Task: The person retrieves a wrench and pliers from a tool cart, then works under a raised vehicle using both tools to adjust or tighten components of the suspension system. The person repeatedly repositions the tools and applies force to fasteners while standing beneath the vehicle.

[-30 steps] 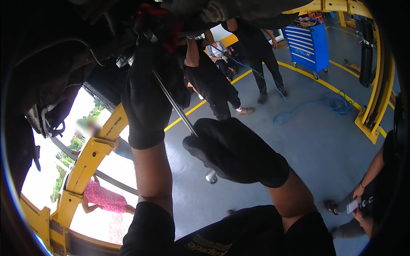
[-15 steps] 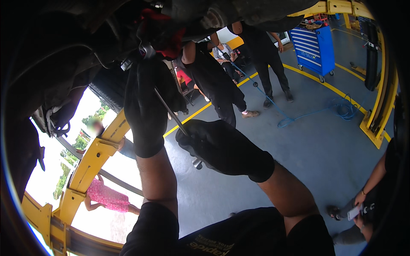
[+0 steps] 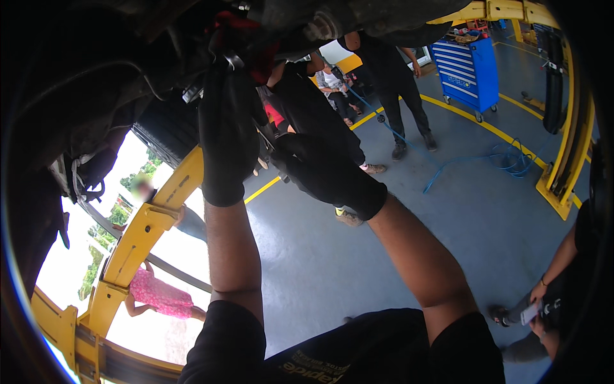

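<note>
My left hand, in a black glove, reaches up to the dark underside of a raised vehicle. Its fingers look closed at a shiny curved metal piece, close by a red part; what they hold is hidden. To its right my right hand, also gloved in black, is closed around a slim metal-shafted tool. Only a short length of that shaft shows between the two hands, and the tool's kind is unclear. A tyre sits behind my left hand.
A yellow lift arm curves up on the left, and a yellow post stands at right. Beyond are a blue tool cabinet and a blue hose on the grey floor. Several people stand around; one at right holds a phone.
My right hand has moved up and left, closer to my left hand, and less of the shaft shows. My left hand has risen slightly. A person behind has shifted their feet.
</note>
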The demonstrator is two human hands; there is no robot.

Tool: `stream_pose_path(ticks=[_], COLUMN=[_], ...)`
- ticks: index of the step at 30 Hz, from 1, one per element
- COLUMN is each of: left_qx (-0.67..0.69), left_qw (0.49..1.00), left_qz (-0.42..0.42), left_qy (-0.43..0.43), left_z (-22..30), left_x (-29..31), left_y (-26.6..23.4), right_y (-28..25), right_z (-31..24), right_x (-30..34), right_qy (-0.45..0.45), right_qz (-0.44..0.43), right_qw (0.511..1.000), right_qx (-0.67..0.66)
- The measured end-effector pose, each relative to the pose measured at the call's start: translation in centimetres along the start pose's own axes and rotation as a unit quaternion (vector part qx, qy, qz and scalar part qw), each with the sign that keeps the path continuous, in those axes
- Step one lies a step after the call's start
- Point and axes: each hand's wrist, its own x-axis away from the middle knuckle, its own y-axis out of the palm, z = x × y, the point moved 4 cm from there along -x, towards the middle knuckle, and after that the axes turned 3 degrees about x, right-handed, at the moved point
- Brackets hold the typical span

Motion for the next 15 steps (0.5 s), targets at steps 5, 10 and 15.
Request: stream_pose_path(ticks=[5,10,15], left_qx=[0.102,0.208,0.115], left_qw=[0.986,0.960,0.991], left_qz=[-0.015,-0.012,0.012], left_qy=[-0.129,-0.187,-0.063], left_z=[2.1,2.0,1.6], left_x=[-1.8,-1.5,-2.0], left_y=[-1.8,-3.1,-4.4], right_y=[-5.2,-6.7,-3.8], right_z=[-9.4,-11.7,-9.2], right_x=[4.4,2.8,2.2], right_qy=[-0.070,0.078,0.106], right_qz=[-0.009,-0.093,-0.082], right_qw=[0.995,0.984,0.975], right_qx=[0.066,-0.131,-0.177])
